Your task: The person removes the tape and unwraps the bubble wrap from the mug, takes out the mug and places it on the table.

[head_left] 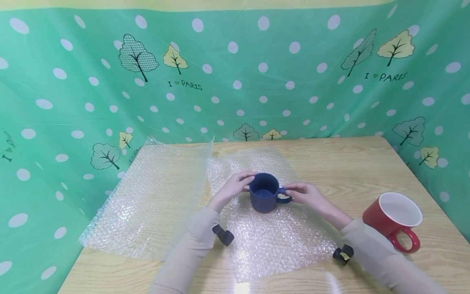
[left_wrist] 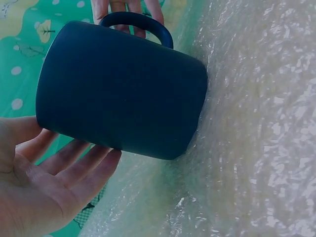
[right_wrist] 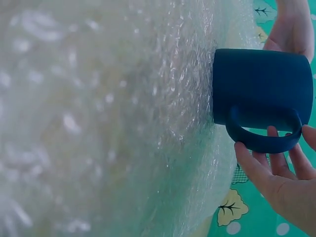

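A dark blue mug stands upright on a sheet of bubble wrap, its mouth facing up and its handle toward the right. My left hand holds the mug's left side, thumb near the rim and fingers spread along the wall, as the left wrist view shows. On the other side my right hand grips the handle, with the thumb near its top and fingers around its outer curve. Part of the left fingers is hidden behind the mug in the head view.
A second bubble wrap sheet lies on the left of the wooden table, with its right edge raised. A red mug with a white inside stands at the right, near my right forearm. Green printed cloth hangs around the table.
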Demonstrator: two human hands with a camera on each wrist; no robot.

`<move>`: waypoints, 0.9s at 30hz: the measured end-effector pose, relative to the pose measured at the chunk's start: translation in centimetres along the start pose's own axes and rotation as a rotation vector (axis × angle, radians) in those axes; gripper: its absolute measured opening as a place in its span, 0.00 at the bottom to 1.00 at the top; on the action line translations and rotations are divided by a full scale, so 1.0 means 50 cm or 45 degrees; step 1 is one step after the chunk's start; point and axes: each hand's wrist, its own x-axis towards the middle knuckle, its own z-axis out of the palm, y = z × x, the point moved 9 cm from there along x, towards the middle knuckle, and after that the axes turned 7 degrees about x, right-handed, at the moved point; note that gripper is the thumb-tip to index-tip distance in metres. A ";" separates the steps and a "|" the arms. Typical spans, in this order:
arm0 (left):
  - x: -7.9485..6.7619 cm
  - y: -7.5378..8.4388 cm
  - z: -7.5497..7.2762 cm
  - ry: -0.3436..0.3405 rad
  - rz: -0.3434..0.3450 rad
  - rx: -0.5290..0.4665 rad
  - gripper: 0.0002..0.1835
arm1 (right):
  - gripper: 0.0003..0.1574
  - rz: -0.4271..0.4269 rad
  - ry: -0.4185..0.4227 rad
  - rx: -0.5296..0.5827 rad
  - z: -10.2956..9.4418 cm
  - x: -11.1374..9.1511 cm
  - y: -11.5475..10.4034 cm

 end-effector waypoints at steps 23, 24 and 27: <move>-0.028 -0.002 0.029 -0.156 0.073 0.119 0.43 | 0.22 0.072 -0.036 0.059 0.013 0.005 0.025; -0.029 -0.002 0.030 -0.148 0.072 0.112 0.44 | 0.22 0.075 -0.039 0.061 0.015 0.005 0.026; -0.029 -0.001 0.033 -0.125 0.072 0.090 0.44 | 0.22 0.074 -0.052 0.064 0.017 0.006 0.025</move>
